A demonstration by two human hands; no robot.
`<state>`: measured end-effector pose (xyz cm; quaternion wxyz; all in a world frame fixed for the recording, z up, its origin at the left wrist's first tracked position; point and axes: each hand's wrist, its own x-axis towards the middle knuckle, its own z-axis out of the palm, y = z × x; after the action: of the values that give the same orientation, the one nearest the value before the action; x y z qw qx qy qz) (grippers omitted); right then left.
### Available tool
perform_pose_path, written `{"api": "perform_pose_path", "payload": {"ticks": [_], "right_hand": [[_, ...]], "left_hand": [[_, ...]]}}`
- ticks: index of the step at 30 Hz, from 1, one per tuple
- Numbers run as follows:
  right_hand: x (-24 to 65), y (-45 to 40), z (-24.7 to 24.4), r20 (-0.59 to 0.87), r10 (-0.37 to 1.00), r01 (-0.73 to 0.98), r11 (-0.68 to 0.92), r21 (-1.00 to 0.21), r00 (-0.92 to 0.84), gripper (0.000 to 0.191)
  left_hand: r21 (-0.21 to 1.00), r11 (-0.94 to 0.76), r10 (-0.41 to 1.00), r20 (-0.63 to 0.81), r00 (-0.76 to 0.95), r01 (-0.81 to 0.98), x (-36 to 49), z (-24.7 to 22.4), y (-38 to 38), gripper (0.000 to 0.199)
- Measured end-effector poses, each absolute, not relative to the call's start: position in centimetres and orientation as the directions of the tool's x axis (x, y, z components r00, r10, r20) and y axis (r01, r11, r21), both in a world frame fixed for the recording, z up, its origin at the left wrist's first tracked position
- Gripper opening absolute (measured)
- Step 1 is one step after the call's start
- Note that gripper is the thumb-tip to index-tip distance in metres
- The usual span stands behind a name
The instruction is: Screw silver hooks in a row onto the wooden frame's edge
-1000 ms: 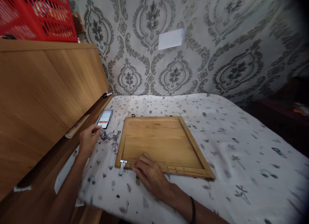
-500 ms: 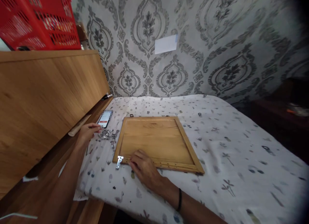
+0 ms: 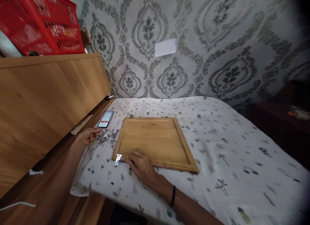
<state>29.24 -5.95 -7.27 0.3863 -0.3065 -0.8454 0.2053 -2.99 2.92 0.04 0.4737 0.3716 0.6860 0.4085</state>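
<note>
A framed wooden panel [image 3: 152,138] lies flat on the patterned cloth. A shiny metal hinge [image 3: 118,160] sits at its near left corner, partly overhanging the edge. My right hand [image 3: 140,165] rests on the near edge just right of the hinge, its fingers curled and pinched together; what they hold, if anything, is hidden. My left hand [image 3: 90,135] is closed around a screwdriver [image 3: 91,142] with a yellow and black handle, its shaft pointing down toward me. Its fingertips reach the pile of small metal hardware [image 3: 105,135] left of the panel.
A phone [image 3: 104,121] with a lit screen lies behind the hardware. To the left stands a wooden cabinet [image 3: 55,92] with a red plastic basket [image 3: 55,28] on top. A wooden stick [image 3: 81,124] lies along its base. The patterned wall [image 3: 169,79] closes off the back.
The screwdriver has come into sight in my left hand, which has shifted slightly down. My right hand stays at the panel's near edge. The view has tilted a little.
</note>
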Motion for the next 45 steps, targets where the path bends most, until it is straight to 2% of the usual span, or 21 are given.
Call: {"api": "perform_pose_path", "payload": {"ticks": [4,6,9,11,14,19,24,26,30,35,41,45], "right_hand": [[29.4,-6.0,-7.1,0.529,0.678,0.347,0.725,-0.595,-0.51,0.025],[29.5,-5.9,-6.7,0.542,0.687,0.316,0.715,-0.623,-0.484,0.025],[29.5,-5.9,-5.6,0.553,0.743,0.236,0.654,-0.718,-0.376,0.02],[29.4,-6.1,-4.6,0.5,0.796,0.17,0.575,-0.8,-0.34,0.016],[29.0,-6.5,-3.6,0.399,0.862,0.031,0.429,-0.903,-0.314,0.02],[28.6,-7.7,-3.9,0.283,0.913,-0.112,0.261,-0.959,-0.294,0.027],[29.2,-8.8,-4.1,0.256,0.935,-0.135,0.228,-0.964,-0.247,0.037],[29.5,-9.4,-3.8,0.198,0.945,-0.184,0.153,-0.971,-0.261,0.039],[29.7,-10.5,-3.1,0.019,0.928,-0.393,-0.139,-0.909,-0.373,0.042],[29.5,-11.1,-3.4,-0.116,0.867,-0.596,-0.424,-0.682,-0.485,0.039],[30.0,-11.0,-4.1,-0.19,0.839,-0.666,-0.525,-0.53,-0.51,0.04],[30.1,-10.9,-4.6,-0.187,0.848,-0.642,-0.503,-0.578,-0.496,0.043]], "left_hand": [[0.914,0.337,0.93,-0.286,-0.231,0.227,-1.8,1.1,1.5,0.039],[0.924,0.258,0.96,-0.212,-0.184,0.282,-0.5,1.8,0.5,0.03],[0.932,0.099,0.995,-0.086,-0.052,0.348,2.5,3.1,-1.4,0.03],[0.926,-0.006,0.998,-0.018,0.06,0.378,4.9,3.8,-2.8,0.027],[0.91,-0.128,0.978,0.051,0.2,0.394,8.1,4.7,-4.5,0.022],[0.859,-0.294,0.933,0.163,0.319,0.419,10.4,4.9,-6.2,0.019],[0.854,-0.301,0.925,0.155,0.346,0.423,10.4,4.4,-6.7,0.02],[0.844,-0.321,0.914,0.157,0.373,0.43,10.3,4.3,-6.9,0.022],[0.796,-0.37,0.885,0.146,0.442,0.479,10.2,4.5,-7.1,0.026],[0.773,-0.395,0.871,0.144,0.469,0.496,10.3,4.3,-6.1,0.027],[0.828,-0.269,0.887,0.013,0.462,0.493,10.5,3.4,-4.6,0.03],[0.843,-0.214,0.893,-0.037,0.449,0.494,10.8,3.6,-4.3,0.032]]}}
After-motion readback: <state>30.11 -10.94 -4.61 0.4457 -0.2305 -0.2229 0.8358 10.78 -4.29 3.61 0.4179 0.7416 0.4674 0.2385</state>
